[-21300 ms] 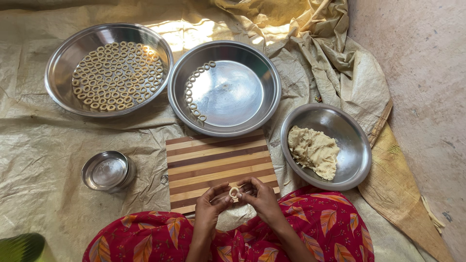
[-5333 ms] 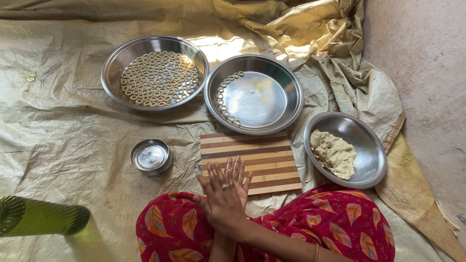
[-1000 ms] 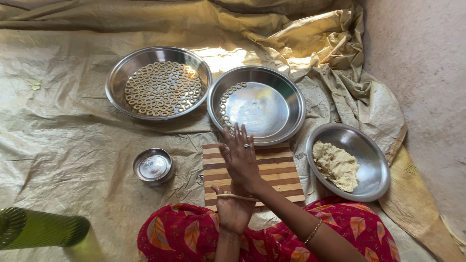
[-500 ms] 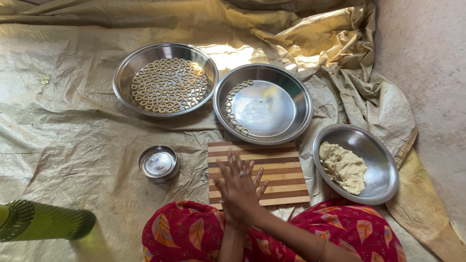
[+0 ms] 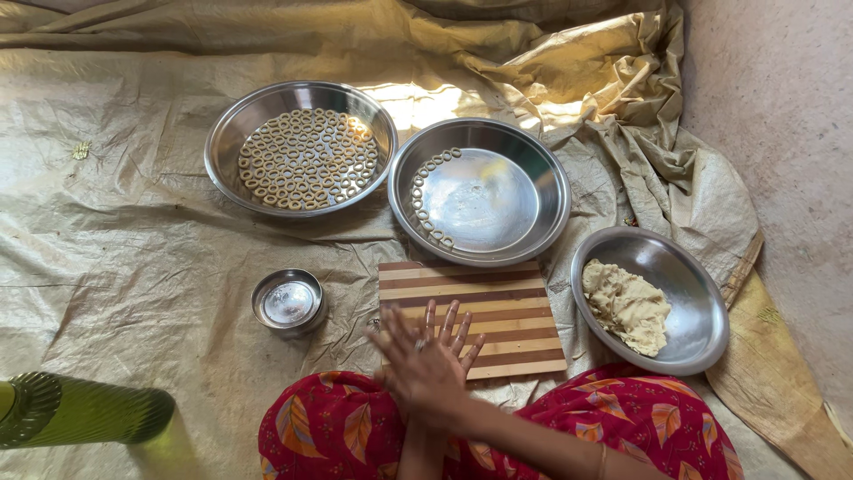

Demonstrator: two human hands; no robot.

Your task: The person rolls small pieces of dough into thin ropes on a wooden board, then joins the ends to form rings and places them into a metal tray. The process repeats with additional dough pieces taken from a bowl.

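Hands (image 5: 425,369) pressed together, blurred, hiding anything between, over striped board (image 5: 471,313)

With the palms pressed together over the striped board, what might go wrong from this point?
The hands overlap above the board near its front edge, so whatever is pressed between them, hidden here, might drop onto the red cloth. The small steel bowl sits close beside the left hand and may get knocked.

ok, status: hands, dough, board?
Hands pressed palm to palm over striped board. Dough untouched in right bowl. Nothing lying on the board.
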